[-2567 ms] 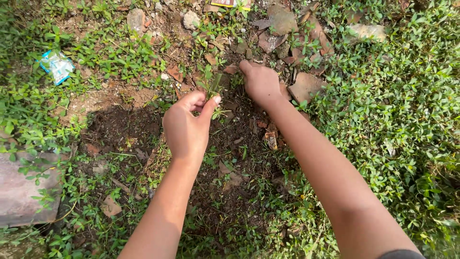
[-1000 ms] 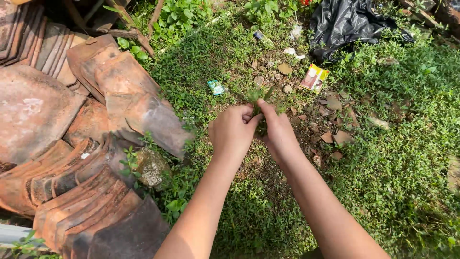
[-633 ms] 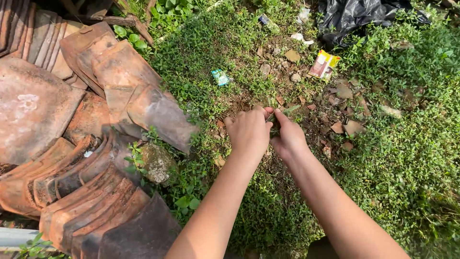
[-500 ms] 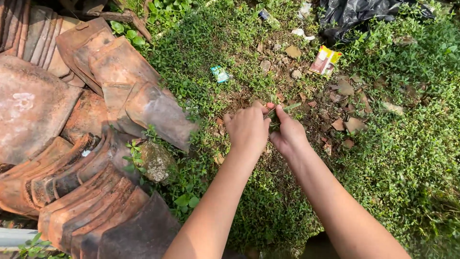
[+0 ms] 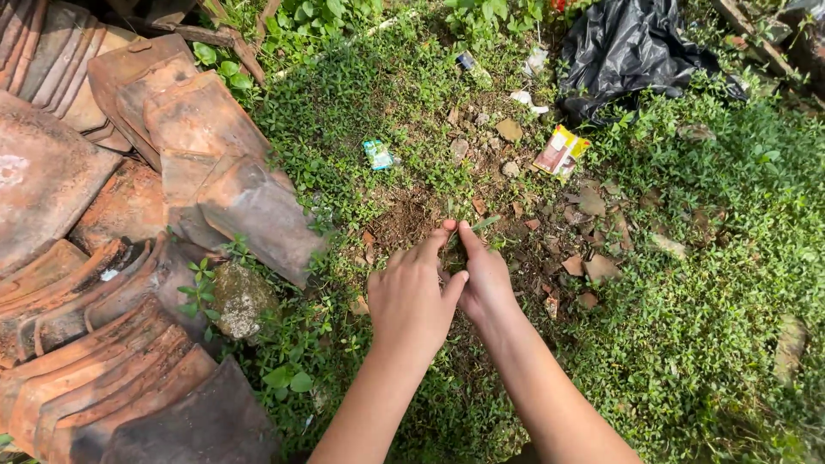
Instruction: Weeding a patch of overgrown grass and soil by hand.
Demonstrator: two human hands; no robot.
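Two hands work close together over a bare soil patch in the ground cover. The left hand and right hand touch at the thumbs, and their fingers are pinched together on one small green sprig. The sprig sits at the fingertips above the soil; its long axis runs low and tilted, tip pointing up and to the right. Three pieces of litter lie on the ground beyond the hands: one blue-green wrapper, one yellow-red packet, one black plastic bag. A stack of clay roof tiles fills the left side.
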